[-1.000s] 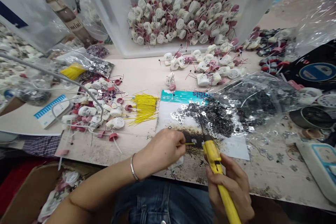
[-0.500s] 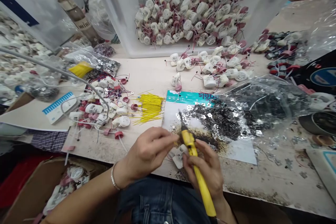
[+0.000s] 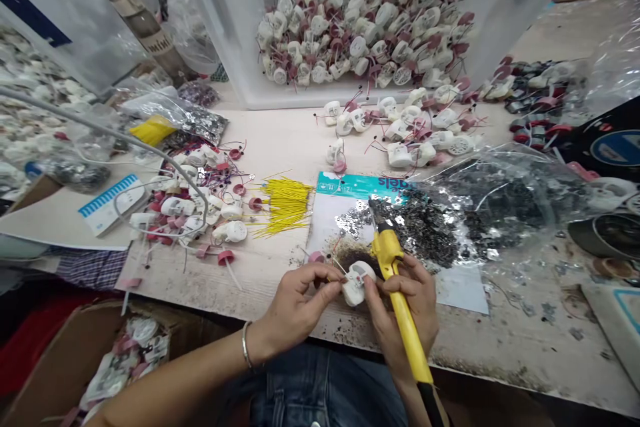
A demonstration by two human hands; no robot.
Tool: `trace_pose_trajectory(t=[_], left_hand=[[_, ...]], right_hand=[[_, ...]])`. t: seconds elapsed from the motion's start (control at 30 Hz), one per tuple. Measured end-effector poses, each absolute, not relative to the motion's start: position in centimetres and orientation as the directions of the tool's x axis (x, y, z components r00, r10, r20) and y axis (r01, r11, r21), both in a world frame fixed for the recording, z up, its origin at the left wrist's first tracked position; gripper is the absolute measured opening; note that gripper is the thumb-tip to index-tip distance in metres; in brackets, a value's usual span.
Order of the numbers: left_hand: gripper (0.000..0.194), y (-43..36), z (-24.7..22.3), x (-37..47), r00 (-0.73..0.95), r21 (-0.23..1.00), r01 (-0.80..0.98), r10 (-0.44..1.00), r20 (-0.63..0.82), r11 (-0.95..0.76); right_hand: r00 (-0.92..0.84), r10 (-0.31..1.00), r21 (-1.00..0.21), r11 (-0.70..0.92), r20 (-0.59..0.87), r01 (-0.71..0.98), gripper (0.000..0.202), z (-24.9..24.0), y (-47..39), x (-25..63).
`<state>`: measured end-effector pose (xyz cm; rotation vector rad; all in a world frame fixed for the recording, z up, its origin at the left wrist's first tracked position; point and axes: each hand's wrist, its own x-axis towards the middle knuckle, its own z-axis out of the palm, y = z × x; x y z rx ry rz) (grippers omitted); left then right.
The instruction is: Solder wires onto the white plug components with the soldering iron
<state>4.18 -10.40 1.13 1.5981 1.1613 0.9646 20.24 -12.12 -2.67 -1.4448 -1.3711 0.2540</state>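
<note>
In my right hand (image 3: 407,310) is a yellow soldering iron (image 3: 400,293), its dark, narrow tip pointing up and away over the heap of small metal pieces (image 3: 425,230). The right thumb also presses against a small white plastic housing (image 3: 356,285) with a grey recess. On the housing's other side, my left hand (image 3: 303,300) has thumb and index finger pinched at its edge, by thin wires. Exactly what lies between those fingertips is partly hidden. A pink cap (image 3: 317,257) sits just beyond the left fingers.
Yellow wires (image 3: 287,205) lie in a bundle left of the white sheet (image 3: 325,217). Beside them are piled white housings with pink caps (image 3: 193,207). A clear bin (image 3: 240,90) full of similar parts stands behind. At right lies a plastic bag (image 3: 520,193) of dark pieces.
My left hand has moved right to the white housing, which is now raised and turned between both hands. The soldering iron has shifted right, its tip farther from the left fingers.
</note>
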Motion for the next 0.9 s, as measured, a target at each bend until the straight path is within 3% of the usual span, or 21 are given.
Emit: trace_pose_trajectory(t=[0.1, 0.2, 0.3, 0.4, 0.6, 0.77, 0.9], left_hand=[[0.013, -10.2, 0.3, 4.5, 0.248, 0.971, 0.241, 0.967, -0.065, 0.004], [0.016, -10.0, -0.5, 4.5, 0.324, 0.904, 0.347, 0.936, 0.135, -0.250], [0.021, -10.0, -0.8, 4.3, 0.413, 0.679, 0.484, 0.828, 0.378, -0.552], [0.022, -10.1, -0.4, 4.3, 0.462, 0.543, 0.578, 0.793, 0.397, -0.609], [0.016, -10.5, 0.4, 4.6, 0.412, 0.681, 0.552, 0.867, 0.279, -0.481], [0.010, -10.6, 0.8, 4.5, 0.384, 0.758, 0.536, 0.907, 0.172, -0.371], [0.008, -10.8, 1.2, 4.4, 0.379, 0.776, 0.554, 0.921, 0.089, -0.302]], right_hand=[[0.208, 0.819, -0.730, 0.323, 0.534, 0.603, 0.015, -2.6, -12.1, 20.4], [0.167, 0.825, -0.733, 0.364, 0.540, 0.574, 0.020, -2.3, -12.4, 20.3], [0.212, 0.838, -0.795, 0.351, 0.502, 0.494, 0.023, -2.0, -13.1, 19.7], [0.292, 0.840, -0.833, 0.289, 0.458, 0.472, 0.020, -1.7, -13.6, 18.9], [0.323, 0.848, -0.837, 0.225, 0.420, 0.499, 0.020, -1.3, -13.6, 18.7], [0.259, 0.760, -0.722, 0.366, 0.596, 0.587, 0.020, -1.2, -13.7, 18.8], [0.189, 0.804, -0.756, 0.411, 0.564, 0.510, 0.018, -1.4, -14.2, 18.7]])
